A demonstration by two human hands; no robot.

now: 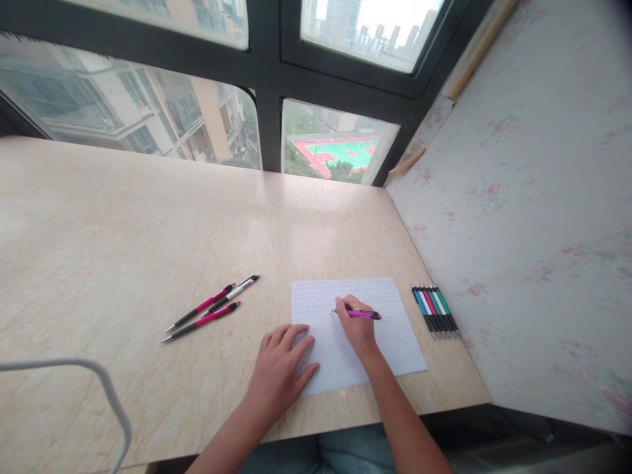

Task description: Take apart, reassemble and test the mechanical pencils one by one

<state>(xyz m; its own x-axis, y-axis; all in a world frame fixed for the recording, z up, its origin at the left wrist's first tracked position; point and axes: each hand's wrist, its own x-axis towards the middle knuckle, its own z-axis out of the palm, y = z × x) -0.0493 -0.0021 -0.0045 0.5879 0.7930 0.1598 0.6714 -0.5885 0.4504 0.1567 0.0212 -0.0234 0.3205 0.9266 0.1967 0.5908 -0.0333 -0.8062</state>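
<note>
From where I stand, a person sits at a pale, marble-patterned bench (123, 224) before a dark-framed window (269, 85). The purple pen (362, 315) is just right of the frame's centre, over a white sheet of paper (350, 365) with lines of small writing across its upper part. The right hand (359, 329) has its grip closed round the pen near the tip, thumb and fingers pinching the barrel. The tip points left and the dark rear end sticks out to the right; whether the tip touches the paper is too small to tell. The left hand (281, 362), lower centre, grasps nothing: its fingers spread over the sheet's left edge, the palm side down.

The pen should be light and stiff, its slim, rounded barrel perhaps a little slippery and apt to roll. The dark section just behind the tip looks the best place to hold. The paper is probably thin, easily creased and quick to slide, so flat pressure near an edge should suit it better than pinching.

Three loose pens (205, 305) lie slanted at centre left, close together. At the right of the frame, a row of pens (434, 309) lies side by side near the flowered wall (523, 217).
</note>
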